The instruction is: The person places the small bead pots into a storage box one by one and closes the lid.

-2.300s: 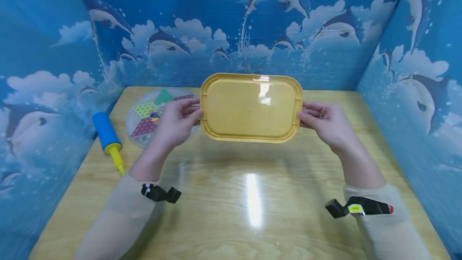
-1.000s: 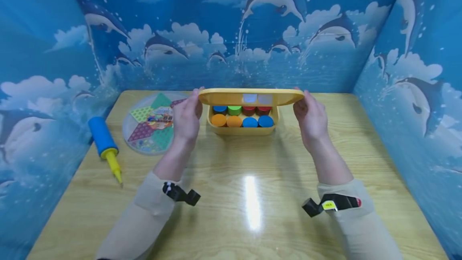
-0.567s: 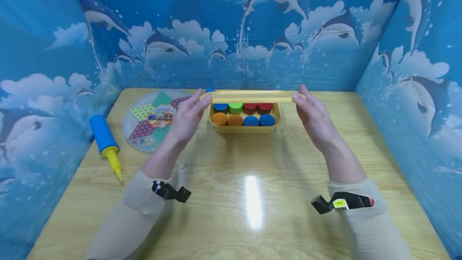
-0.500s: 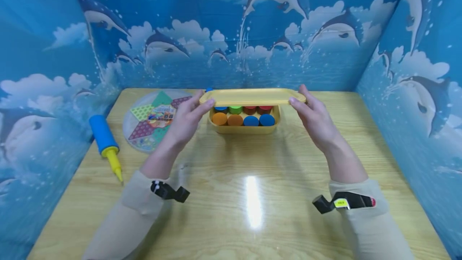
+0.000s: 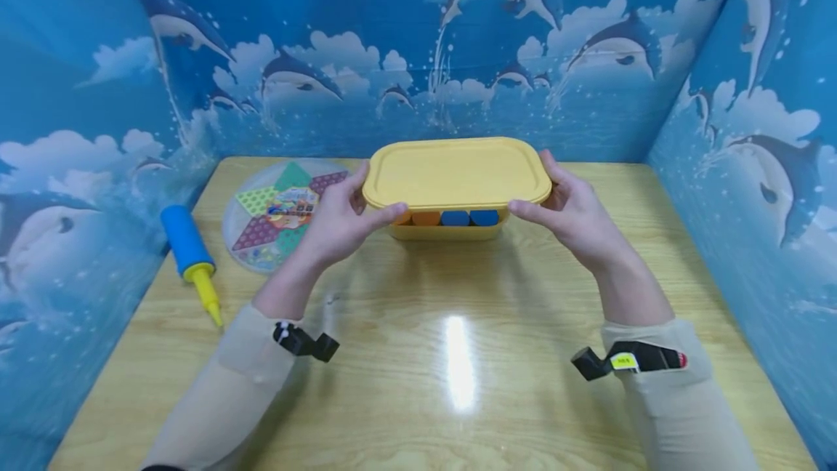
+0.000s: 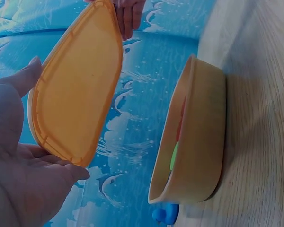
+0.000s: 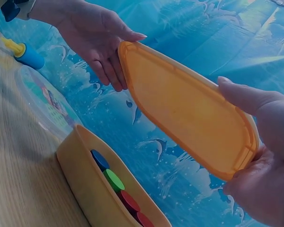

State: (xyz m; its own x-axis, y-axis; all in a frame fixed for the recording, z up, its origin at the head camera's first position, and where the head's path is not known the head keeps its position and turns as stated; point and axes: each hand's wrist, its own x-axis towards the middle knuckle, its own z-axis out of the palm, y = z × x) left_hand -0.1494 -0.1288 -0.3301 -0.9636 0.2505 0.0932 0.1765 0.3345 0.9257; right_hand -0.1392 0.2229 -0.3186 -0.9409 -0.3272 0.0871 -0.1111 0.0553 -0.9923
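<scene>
A yellow plastic lid (image 5: 458, 173) is held level-ish between my two hands, its smooth top face turned up toward the head camera. My left hand (image 5: 340, 220) grips its left end, thumb on the near edge and fingers beneath. At the opposite end my right hand (image 5: 578, 220) grips it the same way. Below stands a yellow box (image 5: 445, 233) on the table; both wrist views show a gap between lid and box. Inside are round pots with coloured tops, such as a blue top (image 7: 100, 160), a green top (image 7: 113, 180) and a red top (image 7: 129, 201).
Left of the box lies a round clear case (image 5: 288, 213) with a star-patterned game board. Further left is a blue and yellow hand pump (image 5: 189, 260). A small blue object (image 6: 165, 213) sits behind the box. Dolphin-printed cloth (image 5: 418, 42) encloses the table's back and sides.
The lid has turned from facing me upright, through edge-on above the box, to lying top face up. It now hides the back row of pots. Both thumbs have come over its near edge.
</scene>
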